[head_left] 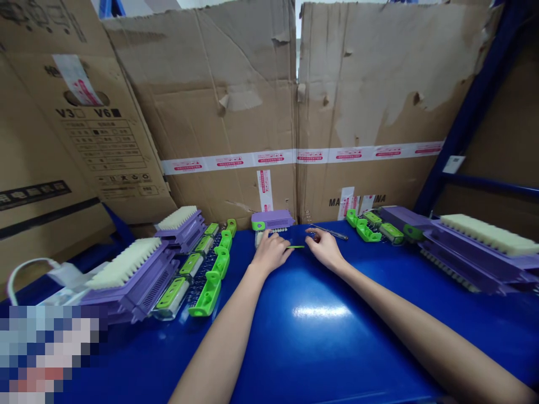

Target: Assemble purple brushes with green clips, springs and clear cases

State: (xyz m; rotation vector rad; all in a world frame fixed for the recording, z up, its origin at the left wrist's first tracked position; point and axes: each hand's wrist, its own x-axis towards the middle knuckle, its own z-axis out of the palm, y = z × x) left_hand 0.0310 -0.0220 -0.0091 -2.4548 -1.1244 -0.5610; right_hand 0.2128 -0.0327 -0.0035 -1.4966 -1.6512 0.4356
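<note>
Both my forearms reach across a glossy blue table (320, 325). My left hand (272, 251) is curled and pinches a thin green strip (297, 247) that lies between the two hands. My right hand (324, 246) is curled too, its fingertips down on the table at the strip's right end; what it holds, if anything, I cannot make out. Just behind the left hand stands a purple brush block with a green end (273, 220). A slim metal tool (332, 232) lies behind the right hand.
Purple brush blocks with cream bristles (126, 269) and green clip parts (206, 289) are stacked at the left. More purple blocks (475, 244) and green parts (370, 224) lie at the right. Worn cardboard boxes (236, 112) wall the back; a blue rack post (475, 101) rises at the right.
</note>
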